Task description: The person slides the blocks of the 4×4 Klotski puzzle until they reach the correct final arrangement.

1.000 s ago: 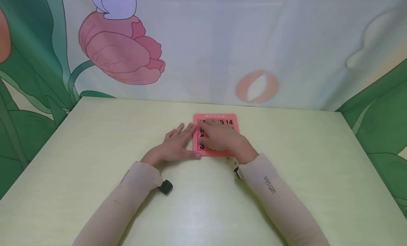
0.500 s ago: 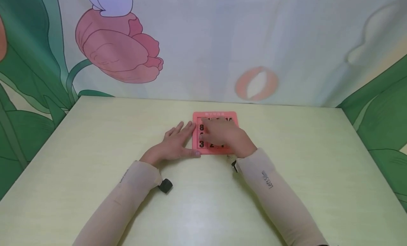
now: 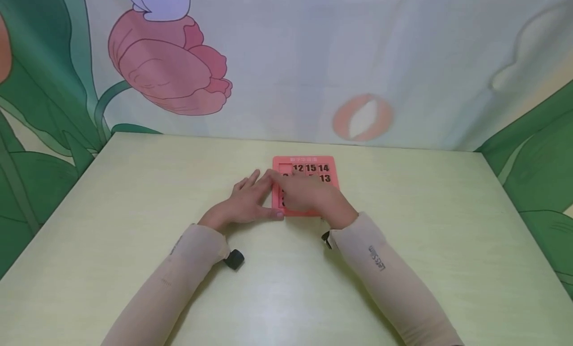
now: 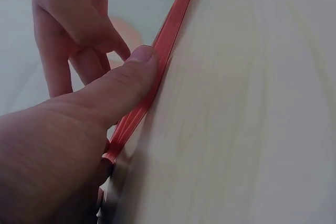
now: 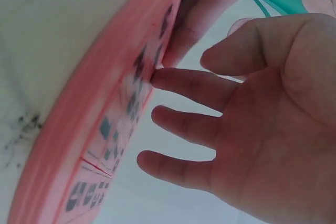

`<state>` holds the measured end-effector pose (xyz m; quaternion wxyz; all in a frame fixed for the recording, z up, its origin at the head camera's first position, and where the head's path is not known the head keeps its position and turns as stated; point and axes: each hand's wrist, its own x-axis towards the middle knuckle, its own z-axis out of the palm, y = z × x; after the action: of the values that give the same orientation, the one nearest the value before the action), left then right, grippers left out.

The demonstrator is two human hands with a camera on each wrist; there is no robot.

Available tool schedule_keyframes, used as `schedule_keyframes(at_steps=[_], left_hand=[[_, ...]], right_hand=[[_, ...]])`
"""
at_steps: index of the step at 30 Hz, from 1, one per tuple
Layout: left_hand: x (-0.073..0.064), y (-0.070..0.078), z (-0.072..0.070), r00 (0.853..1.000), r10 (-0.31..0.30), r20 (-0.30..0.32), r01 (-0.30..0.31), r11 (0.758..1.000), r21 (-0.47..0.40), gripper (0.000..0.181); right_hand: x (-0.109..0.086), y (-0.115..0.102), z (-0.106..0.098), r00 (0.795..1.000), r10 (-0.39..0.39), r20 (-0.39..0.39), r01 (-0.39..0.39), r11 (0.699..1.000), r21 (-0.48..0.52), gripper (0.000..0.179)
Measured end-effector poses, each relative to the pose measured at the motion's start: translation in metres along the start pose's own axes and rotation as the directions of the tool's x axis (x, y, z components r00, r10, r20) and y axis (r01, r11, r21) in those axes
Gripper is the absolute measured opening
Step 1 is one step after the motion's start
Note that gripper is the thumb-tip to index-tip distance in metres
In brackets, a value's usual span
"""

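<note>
While my left hand [image 3: 245, 201] lies against the left side of the number puzzle [image 3: 312, 168], fingers straight and spread, its thumb rests at the near-left corner; it touches the frame without gripping. My right hand [image 3: 306, 193] reaches over the face, fingers extended and parted, index fingertip touching the face near its left side, nothing grasped. Location: flat on the pale table [image 3: 286, 291], close to the far edge, about the middle of its width. Condition: pink frame, rounded corners, faint white characters along the far border. Pale tiles [image 3: 324, 168] carry bold black numerals; 12, 15, 14 and, beneath the 14, 13 are legible. The far-left cell is a bare pink recess [image 3: 285, 167]. My right hand covers much of the rest.
</note>
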<state>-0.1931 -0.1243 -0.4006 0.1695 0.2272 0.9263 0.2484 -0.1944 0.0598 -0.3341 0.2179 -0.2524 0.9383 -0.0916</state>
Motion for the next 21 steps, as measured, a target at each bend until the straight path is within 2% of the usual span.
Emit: schedule_keyframes(at_steps=[3,8,15,17,21], left_hand=[[0.001,0.001,0.000,1.000,-0.006,0.001,0.006,1.000,0.004,0.110],[0.004,0.002,0.000,1.000,-0.004,0.001,0.004,1.000,0.018,0.111],[0.004,0.001,0.000,1.000,-0.013,0.004,0.013,1.000,0.019,0.111],[0.003,0.001,0.000,1.000,-0.017,0.005,0.017,1.000,0.011,0.112],[0.003,-0.002,0.001,1.000,-0.019,0.006,0.019,1.000,0.003,0.111]], right_hand=[[0.000,-0.001,-0.001,0.999,0.036,0.007,-0.036,0.999,-0.015,0.076],[0.008,0.006,0.002,0.998,0.056,-0.026,-0.056,0.998,-0.024,0.073],[0.012,0.012,0.003,1.000,0.019,-0.024,-0.021,0.997,-0.077,0.077],[0.009,0.010,0.001,1.000,0.005,-0.015,-0.006,0.998,-0.055,0.075],[-0.004,0.004,-0.005,0.999,-0.006,0.038,0.004,0.998,0.062,0.071]])
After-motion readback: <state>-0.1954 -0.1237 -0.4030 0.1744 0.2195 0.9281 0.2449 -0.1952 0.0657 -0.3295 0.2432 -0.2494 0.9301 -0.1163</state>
